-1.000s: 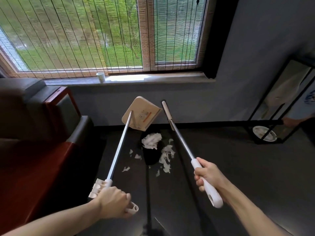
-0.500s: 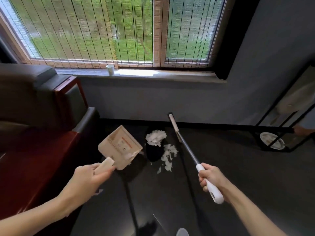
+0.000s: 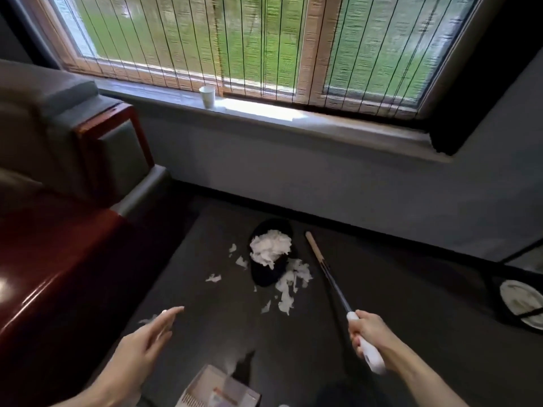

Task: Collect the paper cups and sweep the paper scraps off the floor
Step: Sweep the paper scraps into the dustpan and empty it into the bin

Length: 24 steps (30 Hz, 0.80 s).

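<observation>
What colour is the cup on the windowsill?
The paper cup is white, seen best in the head view.

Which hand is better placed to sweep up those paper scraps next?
Right. The right hand grips the broom handle, which reaches beside the paper scraps; the left hand is open and empty.

paper scraps [image 3: 270,251] were white against a dark grey floor [image 3: 411,289], paper cup [image 3: 207,96] was white too. broom handle [image 3: 338,289] had a white grip and tan tip. dustpan [image 3: 217,390] was beige with fine ribbed lines, furniture [image 3: 53,259] glossy dark red, blinds [image 3: 264,39] dark-striped over green.
</observation>
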{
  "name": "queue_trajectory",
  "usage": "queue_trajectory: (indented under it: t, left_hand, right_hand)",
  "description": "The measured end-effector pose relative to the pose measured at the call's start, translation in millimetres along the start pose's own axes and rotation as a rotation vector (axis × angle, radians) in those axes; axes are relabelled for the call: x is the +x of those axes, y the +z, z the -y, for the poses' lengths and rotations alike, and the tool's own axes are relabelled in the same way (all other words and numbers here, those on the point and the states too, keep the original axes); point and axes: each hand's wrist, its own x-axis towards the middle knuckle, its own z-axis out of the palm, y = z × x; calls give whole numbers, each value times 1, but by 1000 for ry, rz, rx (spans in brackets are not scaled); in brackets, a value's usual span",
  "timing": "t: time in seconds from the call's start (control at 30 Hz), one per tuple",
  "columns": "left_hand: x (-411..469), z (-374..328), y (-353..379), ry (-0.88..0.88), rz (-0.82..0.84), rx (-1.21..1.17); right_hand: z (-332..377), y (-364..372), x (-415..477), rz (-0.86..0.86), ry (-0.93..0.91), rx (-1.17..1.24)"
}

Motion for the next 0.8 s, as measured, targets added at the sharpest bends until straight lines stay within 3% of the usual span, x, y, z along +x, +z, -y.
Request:
queue_trajectory:
  t: [0.2,0.43,0.63,0.8]
  left_hand:
    - [11,4,31,7,-21,105]
    - [34,7,50,45,119,203]
    - [65,8,52,137,200,233]
    - [81,29,44,124,123,166]
  right_hand:
    - [41,-21,77,1,26,-102]
    - [61,-23,146,47,139,-333]
    - [36,-18,134,21,297,-324]
    - [2,-8,87,26,388,-217]
